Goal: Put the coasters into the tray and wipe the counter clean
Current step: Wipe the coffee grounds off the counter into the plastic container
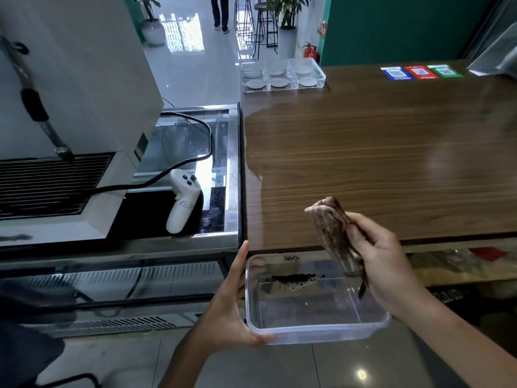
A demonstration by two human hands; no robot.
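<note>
a person's two bare hands work at the near edge of a dark wooden counter point(377, 163), seen from above. the left hand point(232, 309) grips the left side of a clear plastic container point(316, 329), thumb lying along the rim and fingers curled underneath, holding it just below the counter's edge. a small heap of dark crumbs point(293, 278) lies inside the container near its far wall. the right hand point(383, 259) is closed around a crumpled brown cloth point(333, 233), fingers pressed into it, holding it upright over the container's right side with a loose end dangling down. at the far left corner of the counter sits a clear compartmented tray point(320, 77), and round pale coasters point(279, 82) lie in its sections. the counter's surface shows a damp sheen on its left part. to the left, on a lower glass-topped unit, a white handheld controller point(181, 200) lies beside a black cable point(193, 141).
</note>
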